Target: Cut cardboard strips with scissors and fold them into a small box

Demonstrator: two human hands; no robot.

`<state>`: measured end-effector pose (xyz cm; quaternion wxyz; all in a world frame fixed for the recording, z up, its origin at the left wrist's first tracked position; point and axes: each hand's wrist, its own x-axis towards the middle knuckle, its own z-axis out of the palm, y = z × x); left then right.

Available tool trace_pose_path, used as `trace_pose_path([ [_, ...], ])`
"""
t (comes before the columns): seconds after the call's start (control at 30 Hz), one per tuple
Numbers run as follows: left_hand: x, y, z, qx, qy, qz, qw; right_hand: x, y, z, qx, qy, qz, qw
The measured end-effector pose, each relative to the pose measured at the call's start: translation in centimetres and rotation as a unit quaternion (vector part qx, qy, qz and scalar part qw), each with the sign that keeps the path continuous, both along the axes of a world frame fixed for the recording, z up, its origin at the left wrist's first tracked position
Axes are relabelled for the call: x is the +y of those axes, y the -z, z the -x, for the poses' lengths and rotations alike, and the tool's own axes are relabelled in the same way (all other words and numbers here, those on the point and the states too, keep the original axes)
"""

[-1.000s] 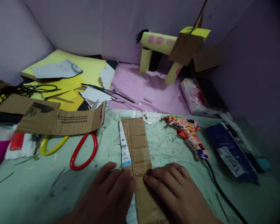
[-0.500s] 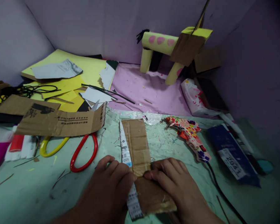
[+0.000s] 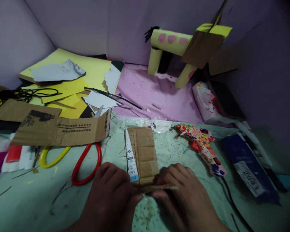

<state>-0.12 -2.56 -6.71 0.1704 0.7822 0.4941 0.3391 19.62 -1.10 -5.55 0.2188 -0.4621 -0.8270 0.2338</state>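
A strip of brown cardboard with a white printed label lies lengthwise before me. Its near part is folded up and shows edge-on between my hands. My left hand is closed on the left end of that fold, its thumb below the edge. On the right end, my right hand grips the same fold, fingers curled over and thumb underneath. To the right lies a flower-patterned hot glue gun with a black cord. Scissors with red and yellow handles lie left of my left hand, partly beneath another cardboard piece.
A yellow paper-and-cardboard animal model with pink spots stands at the back. Yellow sheets, scraps and black cord are piled at the left. A blue packet and a tissue pack lie on the right.
The near part of the cardboard strip, lying nearly flat before, is now bent upward at a crease. Both hands have turned with it, thumbs now below. The view has shifted slightly.
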Motion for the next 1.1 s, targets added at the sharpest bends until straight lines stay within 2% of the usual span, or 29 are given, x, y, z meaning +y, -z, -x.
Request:
trace_pose_path([
  [0.17,0.0,-0.6,0.0,0.066,-0.029,0.021,0.997,0.3,0.0,0.2,-0.047,0.007,-0.01,0.999],
  [0.37,0.0,-1.0,0.0,0.149,-0.024,0.042,0.988,0.4,0.0,0.3,-0.086,0.011,-0.015,0.996],
  [0.53,0.2,-1.3,-0.1,0.164,-0.024,0.023,0.986,0.8,-0.6,0.6,-0.11,0.01,0.005,0.994],
  [0.67,0.2,-1.6,-0.3,0.183,-0.034,0.058,0.981,0.8,-0.8,0.7,-0.114,0.022,0.011,0.993],
  [0.77,0.1,-1.5,-0.4,0.173,-0.037,0.064,0.982,0.6,-0.7,0.8,-0.114,0.028,-0.006,0.993],
  [0.93,0.0,-1.3,-0.3,0.126,-0.045,0.023,0.991,0.3,-0.5,1.1,-0.132,0.049,-0.016,0.99],
  [1.0,0.2,-1.4,0.0,0.107,-0.023,0.028,0.994,0.4,-0.9,0.8,-0.113,0.029,0.002,0.993],
  [1.1,0.5,-1.7,0.7,0.116,0.041,0.064,0.99,0.8,-2.3,-0.4,-0.058,-0.036,0.062,0.996],
])
